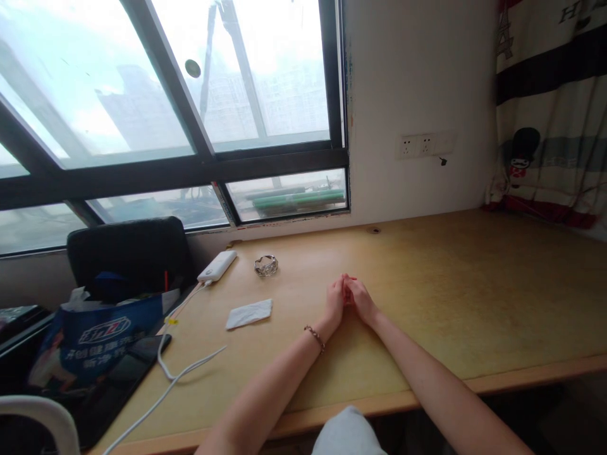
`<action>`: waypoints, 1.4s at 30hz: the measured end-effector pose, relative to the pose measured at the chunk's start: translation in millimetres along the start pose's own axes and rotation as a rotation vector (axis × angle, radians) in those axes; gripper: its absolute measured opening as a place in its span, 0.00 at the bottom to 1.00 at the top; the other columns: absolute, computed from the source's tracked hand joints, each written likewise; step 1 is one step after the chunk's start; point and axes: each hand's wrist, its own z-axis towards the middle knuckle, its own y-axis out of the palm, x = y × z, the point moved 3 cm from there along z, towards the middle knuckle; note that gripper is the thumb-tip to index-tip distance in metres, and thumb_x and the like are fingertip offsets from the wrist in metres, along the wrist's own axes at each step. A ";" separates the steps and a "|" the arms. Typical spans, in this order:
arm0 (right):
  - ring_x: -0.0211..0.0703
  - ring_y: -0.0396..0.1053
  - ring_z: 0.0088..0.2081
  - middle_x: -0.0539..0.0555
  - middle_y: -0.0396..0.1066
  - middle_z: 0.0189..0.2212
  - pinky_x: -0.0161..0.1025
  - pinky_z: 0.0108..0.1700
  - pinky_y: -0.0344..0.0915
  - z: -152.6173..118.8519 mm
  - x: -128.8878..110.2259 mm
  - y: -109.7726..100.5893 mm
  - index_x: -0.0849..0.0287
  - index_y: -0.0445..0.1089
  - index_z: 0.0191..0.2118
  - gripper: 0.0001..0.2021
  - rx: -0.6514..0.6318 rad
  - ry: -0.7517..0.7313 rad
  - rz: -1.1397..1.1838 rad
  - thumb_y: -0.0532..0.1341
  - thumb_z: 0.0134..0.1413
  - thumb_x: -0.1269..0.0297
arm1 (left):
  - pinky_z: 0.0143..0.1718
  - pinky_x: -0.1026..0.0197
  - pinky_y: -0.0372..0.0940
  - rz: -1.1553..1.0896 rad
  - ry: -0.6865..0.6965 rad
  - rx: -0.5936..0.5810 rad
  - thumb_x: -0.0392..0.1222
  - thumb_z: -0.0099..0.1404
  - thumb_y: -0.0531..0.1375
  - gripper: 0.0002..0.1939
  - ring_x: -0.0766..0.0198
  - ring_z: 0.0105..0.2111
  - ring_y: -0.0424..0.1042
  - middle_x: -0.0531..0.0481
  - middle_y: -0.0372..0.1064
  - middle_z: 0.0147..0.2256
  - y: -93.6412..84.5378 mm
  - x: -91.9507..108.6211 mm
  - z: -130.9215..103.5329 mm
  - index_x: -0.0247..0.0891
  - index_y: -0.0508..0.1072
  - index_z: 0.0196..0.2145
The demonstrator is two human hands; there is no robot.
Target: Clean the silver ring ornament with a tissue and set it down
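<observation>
- On the wooden desk, in the head view, the left hand and right hand rest pressed together, fingertips touching and pointing toward the window; neither holds anything.
- Nearest, to their left, lies a folded white tissue, long axis running left-right.
- Behind it sit a glass ashtray and a white power bank, angled toward the window, its cable trailing forward.
</observation>
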 end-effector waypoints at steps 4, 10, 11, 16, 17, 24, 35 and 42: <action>0.31 0.52 0.12 0.45 0.53 0.09 0.31 0.15 0.50 1.2 3.5 -0.7 0.60 0.56 0.13 0.25 -0.038 0.006 -0.073 0.51 0.48 0.44 | 0.12 0.70 0.48 0.032 0.054 0.039 0.58 0.52 0.54 0.23 0.74 0.12 0.52 0.57 0.51 0.11 -3.4 0.3 -3.7 0.33 0.63 0.17; 0.32 0.54 0.12 0.48 0.53 0.07 0.31 0.15 0.49 -4.7 12.2 8.8 0.60 0.58 0.10 0.29 -0.102 -0.097 -0.511 0.46 0.51 0.43 | 0.08 0.69 0.46 0.074 -0.019 -0.048 0.57 0.55 0.50 0.25 0.73 0.09 0.51 0.54 0.58 0.13 -13.8 5.3 -14.0 0.29 0.70 0.26; 0.32 0.55 0.12 0.48 0.54 0.07 0.31 0.16 0.50 -5.6 12.8 8.8 0.60 0.58 0.10 0.30 -0.112 -0.110 -0.547 0.45 0.51 0.43 | 0.08 0.69 0.46 0.068 -0.029 -0.052 0.57 0.55 0.50 0.25 0.73 0.09 0.51 0.54 0.58 0.13 -13.5 5.1 -14.2 0.29 0.70 0.27; 0.34 0.58 0.13 0.50 0.57 0.09 0.31 0.17 0.54 -8.0 12.7 6.2 0.59 0.60 0.12 0.31 -0.162 -0.158 -0.624 0.40 0.54 0.44 | 0.07 0.69 0.45 0.056 -0.047 -0.064 0.55 0.56 0.50 0.23 0.73 0.09 0.51 0.53 0.58 0.13 -10.5 3.4 -14.1 0.29 0.70 0.26; 0.35 0.59 0.13 0.50 0.58 0.09 0.32 0.17 0.54 -8.1 12.5 5.8 0.59 0.60 0.12 0.31 -0.162 -0.167 -0.634 0.40 0.54 0.44 | 0.07 0.69 0.45 0.057 -0.048 -0.063 0.55 0.56 0.50 0.23 0.73 0.08 0.51 0.53 0.58 0.13 -10.3 3.1 -13.9 0.29 0.70 0.26; 0.36 0.60 0.14 0.50 0.58 0.08 0.33 0.20 0.58 -7.3 12.0 5.9 0.59 0.60 0.11 0.32 -0.151 -0.220 -0.689 0.38 0.56 0.46 | 0.07 0.69 0.45 0.082 -0.053 -0.040 0.54 0.56 0.50 0.21 0.72 0.08 0.51 0.55 0.55 0.11 -10.7 2.6 -13.1 0.30 0.69 0.23; 0.36 0.61 0.15 0.50 0.58 0.08 0.33 0.22 0.59 -7.1 10.2 6.8 0.58 0.59 0.11 0.31 -0.151 -0.233 -0.715 0.38 0.56 0.47 | 0.08 0.69 0.46 0.095 -0.038 -0.019 0.52 0.55 0.51 0.19 0.72 0.08 0.51 0.56 0.54 0.10 -8.9 8.6 -16.2 0.32 0.66 0.21; 0.39 0.64 0.18 0.51 0.59 0.08 0.34 0.27 0.61 -8.8 6.3 9.1 0.59 0.61 0.11 0.32 -0.140 -0.240 -0.741 0.38 0.56 0.47 | 0.08 0.68 0.45 0.107 -0.050 0.001 0.52 0.54 0.51 0.18 0.71 0.08 0.51 0.56 0.52 0.10 -10.1 7.8 -15.7 0.33 0.65 0.19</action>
